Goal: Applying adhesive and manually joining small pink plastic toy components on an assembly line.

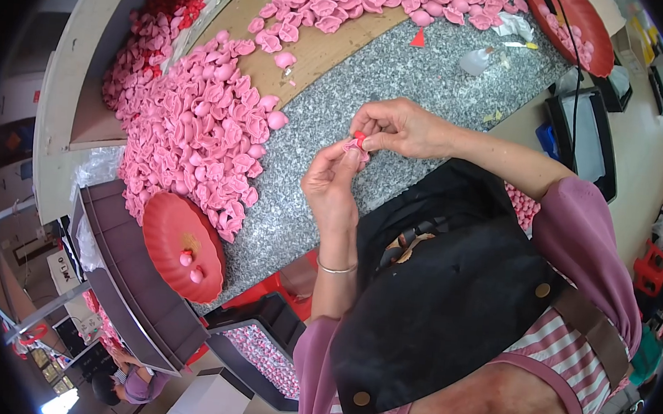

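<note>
Over the grey speckled tabletop (296, 158) my two hands meet. My left hand (332, 180) is closed in a pinch on a small pink cupped piece (363, 154), ruffled like the pieces in the heaps. My right hand (402, 129) pinches a small red piece (359, 138) against the top of that pink piece. Fingertips hide much of both. To the left lies a large heap of pink cupped pieces (200, 113), some showing smooth round backs. Another pink heap (346, 0) spreads along the far side.
A red fluted dish (163, 249) with two small pink-and-red pieces stands at the near left. At the far right is another red dish (600, 41) holding pink pieces. A small clear bottle (476, 61) lies nearby. Below the table edge, a dark bin (289, 373) holds many small pink pieces.
</note>
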Available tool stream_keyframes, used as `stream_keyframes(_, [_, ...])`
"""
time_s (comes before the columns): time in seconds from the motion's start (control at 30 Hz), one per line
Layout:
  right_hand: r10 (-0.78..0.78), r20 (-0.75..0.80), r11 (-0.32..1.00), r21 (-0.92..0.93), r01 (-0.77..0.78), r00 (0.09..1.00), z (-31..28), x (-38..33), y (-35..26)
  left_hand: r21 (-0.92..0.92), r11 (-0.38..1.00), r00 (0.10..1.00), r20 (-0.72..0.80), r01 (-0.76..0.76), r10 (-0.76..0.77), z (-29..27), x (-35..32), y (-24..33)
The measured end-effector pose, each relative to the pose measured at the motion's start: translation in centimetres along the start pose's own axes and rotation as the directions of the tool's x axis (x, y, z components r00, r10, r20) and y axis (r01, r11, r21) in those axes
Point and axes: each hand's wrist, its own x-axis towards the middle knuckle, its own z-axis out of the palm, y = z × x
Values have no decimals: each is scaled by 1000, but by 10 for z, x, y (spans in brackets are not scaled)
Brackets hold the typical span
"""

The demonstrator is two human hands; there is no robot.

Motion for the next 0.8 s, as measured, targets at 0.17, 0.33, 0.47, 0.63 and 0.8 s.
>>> stream_keyframes(0.17, [-1,20,976,218,-4,1000,2,3,5,231,932,955,-33,-279,294,16,-8,0])
stream_keyframes(0.33, [-72,18,978,200,67,997,-5,6,9,195,947,967,34,-254,252,7,3,-5])
stream_keyframes(0.47, [-123,3,992,18,123,992,-8,6,-1,148,973,984,50,-179,174,3,6,2])
stream_keyframes(0.63, [-95,-26,989,107,97,995,0,5,-3,155,961,973,27,-229,227,10,4,5])
stream_keyframes(0.8, [-47,-141,957,277,85,989,5,7,2,143,971,976,129,-193,175,5,16,10])
